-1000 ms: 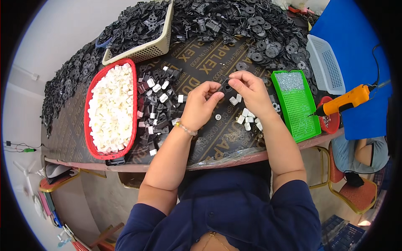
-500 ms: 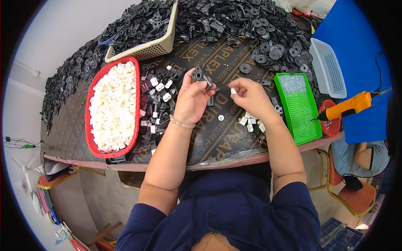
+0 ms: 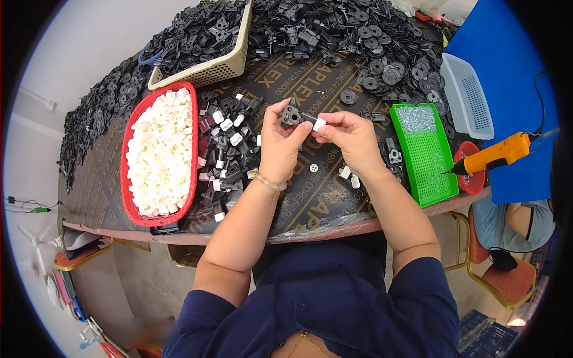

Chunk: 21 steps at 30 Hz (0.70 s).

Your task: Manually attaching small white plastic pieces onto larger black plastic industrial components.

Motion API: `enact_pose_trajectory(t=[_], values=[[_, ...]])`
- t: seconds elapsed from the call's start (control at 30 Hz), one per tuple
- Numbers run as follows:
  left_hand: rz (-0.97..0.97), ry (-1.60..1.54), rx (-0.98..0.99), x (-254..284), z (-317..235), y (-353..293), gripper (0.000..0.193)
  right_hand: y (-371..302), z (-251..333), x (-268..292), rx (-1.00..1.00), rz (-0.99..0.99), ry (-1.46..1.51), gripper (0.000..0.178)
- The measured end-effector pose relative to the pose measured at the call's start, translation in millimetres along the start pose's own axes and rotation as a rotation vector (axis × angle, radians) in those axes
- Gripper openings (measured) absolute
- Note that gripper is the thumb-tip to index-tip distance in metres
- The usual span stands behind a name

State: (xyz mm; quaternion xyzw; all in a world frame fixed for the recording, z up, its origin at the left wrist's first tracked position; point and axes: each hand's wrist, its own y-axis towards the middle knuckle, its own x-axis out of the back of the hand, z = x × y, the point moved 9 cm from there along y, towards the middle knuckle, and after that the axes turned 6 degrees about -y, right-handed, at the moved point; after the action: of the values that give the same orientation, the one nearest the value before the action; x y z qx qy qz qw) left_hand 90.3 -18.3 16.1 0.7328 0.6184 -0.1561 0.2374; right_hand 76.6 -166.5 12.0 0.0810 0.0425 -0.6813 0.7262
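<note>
The left hand (image 3: 279,145) is gripping a small black moulded plastic part (image 3: 291,114) in its closed fingers (image 3: 285,108), lifted above the dark printed tabletop (image 3: 310,197), while the right hand (image 3: 352,140) is pinching a small white plastic block (image 3: 319,124) in its fingers (image 3: 329,132), pressing it against the right side of the black part. Just left of the left fingers a cluster of black-and-white assembled pieces (image 3: 225,149) is lying beside an oval red plastic tray (image 3: 192,146) of white blocks, and to the right of the right fingers a green perforated plastic tray (image 3: 427,155) is sitting near an orange electric screwdriver (image 3: 495,155).
</note>
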Motion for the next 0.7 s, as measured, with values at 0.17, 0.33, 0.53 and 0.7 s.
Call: enact_pose_trajectory(t=[0.17,0.33,0.53,0.7], values=[[0.074,-0.271,0.168,-3,9,1,0.066,0,15,-9,0.079,0.106,-0.016,0.055],[0.161,-0.527,0.391,-22,24,-12,0.074,10,28,-17,0.153,0.223,-0.097,0.071],[0.152,-0.684,0.44,-10,49,-5,0.056,14,76,-90,0.195,0.271,-0.489,0.067],[0.189,-0.52,0.461,22,52,-1,0.064,22,46,-180,0.506,0.444,-0.902,0.082]])
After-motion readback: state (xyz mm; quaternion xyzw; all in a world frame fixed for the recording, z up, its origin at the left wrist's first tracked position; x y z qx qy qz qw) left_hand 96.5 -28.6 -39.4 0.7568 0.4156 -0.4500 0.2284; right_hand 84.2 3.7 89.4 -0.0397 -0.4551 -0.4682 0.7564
